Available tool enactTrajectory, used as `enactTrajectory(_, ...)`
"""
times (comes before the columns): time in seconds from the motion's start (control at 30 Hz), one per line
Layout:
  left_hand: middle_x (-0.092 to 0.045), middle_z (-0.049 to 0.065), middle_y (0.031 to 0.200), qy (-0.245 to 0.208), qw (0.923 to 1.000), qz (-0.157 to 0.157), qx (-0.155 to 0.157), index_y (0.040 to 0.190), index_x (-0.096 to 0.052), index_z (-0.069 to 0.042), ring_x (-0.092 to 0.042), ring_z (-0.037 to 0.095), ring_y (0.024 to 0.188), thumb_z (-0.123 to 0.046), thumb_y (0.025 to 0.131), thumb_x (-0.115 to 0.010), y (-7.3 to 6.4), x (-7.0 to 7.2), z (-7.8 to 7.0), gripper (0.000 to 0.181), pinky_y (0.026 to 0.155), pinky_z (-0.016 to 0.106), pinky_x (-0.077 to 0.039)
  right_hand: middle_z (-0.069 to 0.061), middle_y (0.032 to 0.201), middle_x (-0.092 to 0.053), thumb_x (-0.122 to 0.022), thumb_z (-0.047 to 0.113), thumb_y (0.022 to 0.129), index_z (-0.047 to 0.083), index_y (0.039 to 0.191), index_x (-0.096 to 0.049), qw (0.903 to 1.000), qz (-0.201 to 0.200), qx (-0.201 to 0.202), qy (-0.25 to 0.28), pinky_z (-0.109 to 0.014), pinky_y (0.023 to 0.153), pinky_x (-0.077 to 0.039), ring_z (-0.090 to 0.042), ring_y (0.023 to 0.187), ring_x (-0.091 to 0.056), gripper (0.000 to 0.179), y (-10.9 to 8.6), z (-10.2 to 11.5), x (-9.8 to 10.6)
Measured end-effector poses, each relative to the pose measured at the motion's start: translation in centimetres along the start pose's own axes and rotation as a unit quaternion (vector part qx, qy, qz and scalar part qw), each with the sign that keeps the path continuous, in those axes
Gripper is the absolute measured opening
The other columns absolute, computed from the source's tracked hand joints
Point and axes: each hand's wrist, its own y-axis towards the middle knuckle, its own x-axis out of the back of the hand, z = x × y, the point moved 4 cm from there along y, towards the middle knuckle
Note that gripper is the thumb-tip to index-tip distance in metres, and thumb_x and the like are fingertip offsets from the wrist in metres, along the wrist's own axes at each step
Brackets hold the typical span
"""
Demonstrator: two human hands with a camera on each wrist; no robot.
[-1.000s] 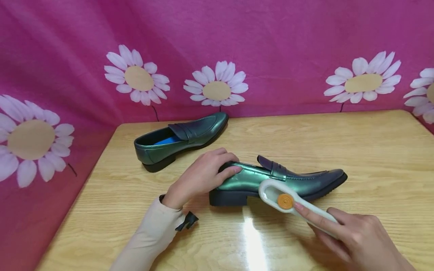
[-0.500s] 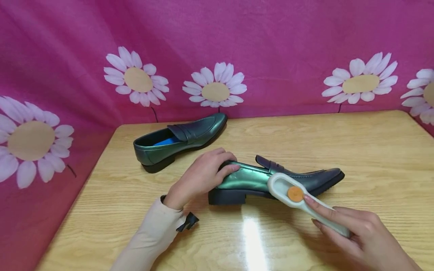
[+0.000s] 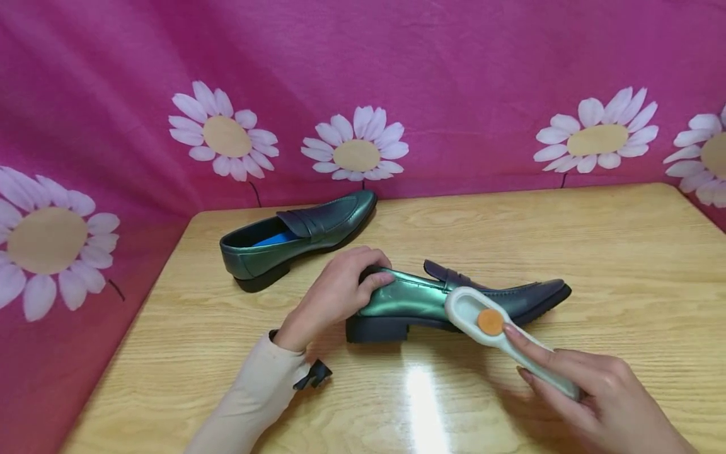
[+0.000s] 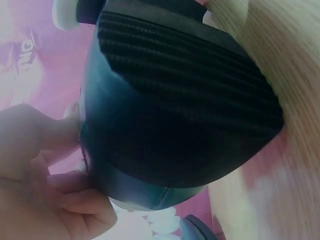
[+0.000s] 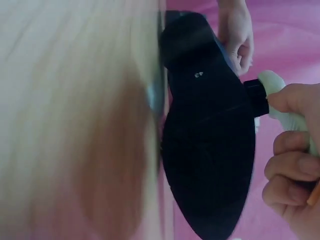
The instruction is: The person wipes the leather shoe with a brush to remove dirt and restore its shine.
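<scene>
My left hand [image 3: 340, 287] grips a shiny green-black loafer [image 3: 408, 296] at the heel collar, thumb on the near side. The loafer's toe points right, and its dark sole [image 5: 207, 135] faces the right wrist view. In my right hand [image 3: 604, 384] is a white-handled shoe brush [image 3: 535, 359] with an orange button [image 3: 490, 321]; the index finger lies along the handle, its tip at the button. The black bristles [image 5: 256, 97] meet the shoe's near side, just below the strap. From the left wrist view, the ribbed heel [image 4: 185, 85] fills the middle.
A matching loafer [image 3: 300, 233] with a blue insole stands at the back left of the wooden table [image 3: 624, 252]. Behind the table hangs a magenta cloth [image 3: 471, 94] with large white daisies. A black bow [image 3: 313, 374] shows at the left sleeve.
The brush has gone up the loafer's near side and slightly toward the toe, then back a little. My left hand keeps its grip on the heel.
</scene>
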Motion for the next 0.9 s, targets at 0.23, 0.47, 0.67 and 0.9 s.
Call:
enactTrajectory(0.23, -0.064, -0.002, 0.092, -0.02, 0.9969, -0.066, -0.038, 0.095, -0.071, -0.013, -0.057, 0.013, 0.084, -0.015, 0.089, -0.07, 0.1, 0.1, -0.1, 0.007, 0.081, 0.031, -0.048, 0.0, 0.082, -0.072, -0.081, -0.002, 0.068, 0.017, 0.131, -0.061, 0.9975, -0.051, -0.049, -0.007, -0.011, 0.054, -0.033, 0.002, 0.056, -0.043, 0.069, -0.5, -1.3, 0.5)
enactTrajectory(0.47, -0.066, -0.001, 0.091, -0.025, 0.9932, -0.095, -0.063, 0.092, -0.072, -0.01, -0.06, 0.013, 0.083, -0.011, 0.088, -0.07, 0.6, 0.0, 0.1, 0.005, 0.078, 0.03, -0.049, 0.005, 0.106, -0.071, -0.079, 0.007, 0.077, 0.023, 0.136, -0.056, 0.9956, 0.064, -0.06, 0.033, -0.009, 0.064, -0.043, 0.002, 0.074, -0.059, 0.065, -0.6, -0.9, -0.3)
enactTrajectory(0.67, -0.066, 0.0, 0.091, -0.032, 0.9941, -0.091, -0.049, 0.092, -0.072, -0.009, -0.06, 0.014, 0.085, -0.011, 0.089, -0.069, 1.2, -0.1, 0.6, 0.005, 0.081, 0.03, -0.049, 0.011, 0.102, -0.07, -0.079, 0.013, 0.079, 0.027, 0.136, -0.056, 0.9939, 0.096, -0.054, 0.008, -0.016, 0.055, -0.04, 0.005, 0.066, -0.05, 0.063, -0.7, -0.4, -0.3)
enactTrajectory(0.9, -0.067, 0.001, 0.096, -0.022, 0.9964, -0.071, -0.04, 0.1, -0.073, -0.009, -0.061, 0.015, 0.089, -0.015, 0.09, -0.069, 1.4, 0.0, 0.8, 0.013, 0.085, 0.032, -0.049, 0.006, 0.09, -0.073, -0.084, 0.012, 0.068, 0.028, 0.133, -0.059, 0.9961, -0.006, -0.031, -0.083, -0.011, 0.058, -0.043, 0.0, 0.063, -0.06, 0.072, -0.2, 0.2, 0.6)
